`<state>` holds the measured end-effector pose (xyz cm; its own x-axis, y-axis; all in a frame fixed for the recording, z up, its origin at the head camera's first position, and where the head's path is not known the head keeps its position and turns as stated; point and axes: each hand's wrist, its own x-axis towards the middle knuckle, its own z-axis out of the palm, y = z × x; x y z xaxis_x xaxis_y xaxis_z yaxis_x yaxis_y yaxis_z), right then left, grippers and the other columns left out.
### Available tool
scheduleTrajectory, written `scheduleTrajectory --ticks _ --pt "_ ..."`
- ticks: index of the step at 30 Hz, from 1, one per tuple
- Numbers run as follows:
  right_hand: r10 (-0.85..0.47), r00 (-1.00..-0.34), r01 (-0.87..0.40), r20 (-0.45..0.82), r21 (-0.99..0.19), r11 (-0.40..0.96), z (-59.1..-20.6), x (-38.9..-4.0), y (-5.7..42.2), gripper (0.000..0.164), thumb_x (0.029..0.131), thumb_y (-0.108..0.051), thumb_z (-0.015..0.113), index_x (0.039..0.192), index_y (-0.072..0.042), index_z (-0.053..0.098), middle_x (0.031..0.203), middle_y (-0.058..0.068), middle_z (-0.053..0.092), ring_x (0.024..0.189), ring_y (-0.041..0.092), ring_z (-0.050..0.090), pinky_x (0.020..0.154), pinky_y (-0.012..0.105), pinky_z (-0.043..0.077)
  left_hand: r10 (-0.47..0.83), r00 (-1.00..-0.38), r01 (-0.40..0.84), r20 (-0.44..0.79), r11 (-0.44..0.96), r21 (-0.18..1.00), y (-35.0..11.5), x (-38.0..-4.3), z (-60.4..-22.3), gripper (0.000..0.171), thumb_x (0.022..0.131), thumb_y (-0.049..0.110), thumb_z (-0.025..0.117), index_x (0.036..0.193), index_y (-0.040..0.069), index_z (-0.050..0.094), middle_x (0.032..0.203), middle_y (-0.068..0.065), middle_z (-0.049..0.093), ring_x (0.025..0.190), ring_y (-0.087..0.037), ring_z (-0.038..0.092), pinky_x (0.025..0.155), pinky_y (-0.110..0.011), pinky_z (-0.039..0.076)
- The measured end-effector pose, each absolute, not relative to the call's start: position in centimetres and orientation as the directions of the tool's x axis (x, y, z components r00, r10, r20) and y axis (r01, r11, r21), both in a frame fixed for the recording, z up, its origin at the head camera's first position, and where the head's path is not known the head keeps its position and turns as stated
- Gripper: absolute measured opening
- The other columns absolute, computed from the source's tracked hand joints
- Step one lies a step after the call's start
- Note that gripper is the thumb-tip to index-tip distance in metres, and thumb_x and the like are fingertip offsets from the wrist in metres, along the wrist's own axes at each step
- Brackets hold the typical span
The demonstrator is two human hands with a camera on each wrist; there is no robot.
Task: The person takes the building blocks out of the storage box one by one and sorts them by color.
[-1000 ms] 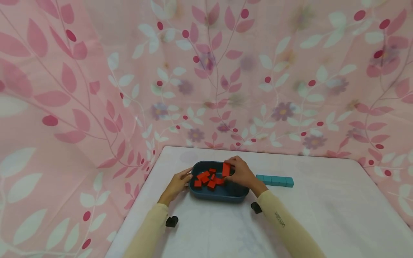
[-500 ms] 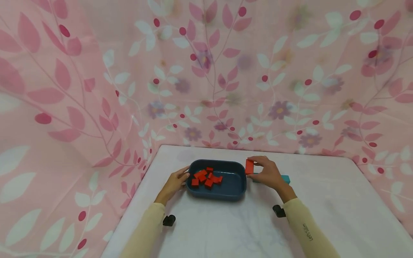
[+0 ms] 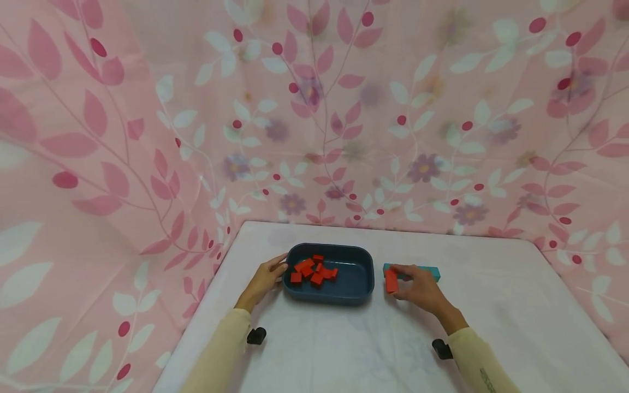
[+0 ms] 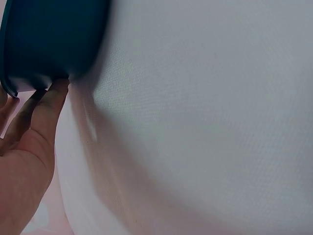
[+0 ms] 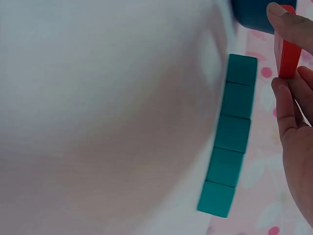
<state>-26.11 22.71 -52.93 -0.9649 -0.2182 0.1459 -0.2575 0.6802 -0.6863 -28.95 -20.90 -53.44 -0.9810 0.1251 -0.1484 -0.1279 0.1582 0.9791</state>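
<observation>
I see the left hand, fingers loosely extended, touching the left end of a blue tray holding red pieces. Rightward, the right hand pinches a red block end to end; probably light, stiff, best held there. Teal blocks lie just beyond that grip.

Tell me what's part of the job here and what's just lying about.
Likely part of the job:
red block, in the right hand
blue dish, touched by the left hand
red pieces inside it
teal block row

Just there:
floral backdrop
white tablecloth
black wrist pieces
</observation>
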Motion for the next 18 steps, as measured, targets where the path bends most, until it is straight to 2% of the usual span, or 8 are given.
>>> scheduleTrajectory --ticks 3,8,18 --pt "-0.227 -0.966 -0.247 0.122 -0.693 0.677 -54.0 -25.9 22.9 0.071 0.067 -0.023 0.091 0.131 -0.01 0.062 0.119 0.006 0.065 0.101 0.026 0.06 0.079 0.04 0.055 0.133 -0.981 -0.12 -0.14 0.151 0.981 -20.9 -29.0 -53.5 0.047 0.101 0.018 0.055 0.147 0.017 0.046 0.138 -0.022 0.052 0.114 -0.033 0.059 0.091 -0.047 0.051" --pt "-0.232 -0.97 -0.211 0.066 -0.7 0.682 -55.0 -25.7 23.0 0.073 0.065 -0.028 0.092 0.13 -0.008 0.063 0.116 0.004 0.066 0.103 0.024 0.061 0.087 0.044 0.053 0.146 -0.98 -0.111 -0.132 0.142 0.984 -20.9 -29.0 -53.4 0.048 0.101 0.018 0.055 0.148 0.017 0.044 0.14 -0.022 0.05 0.115 -0.035 0.058 0.092 -0.049 0.049" --pt "-0.256 -0.964 -0.232 0.066 -0.675 0.701 -55.8 -25.7 23.2 0.071 0.065 -0.022 0.093 0.128 -0.006 0.064 0.12 0.004 0.065 0.107 0.023 0.058 0.093 0.046 0.05 0.129 -0.981 -0.123 -0.143 0.147 0.981 -20.9 -28.8 -53.4 0.047 0.101 0.018 0.056 0.147 0.019 0.046 0.139 -0.02 0.052 0.114 -0.032 0.059 0.091 -0.047 0.051"
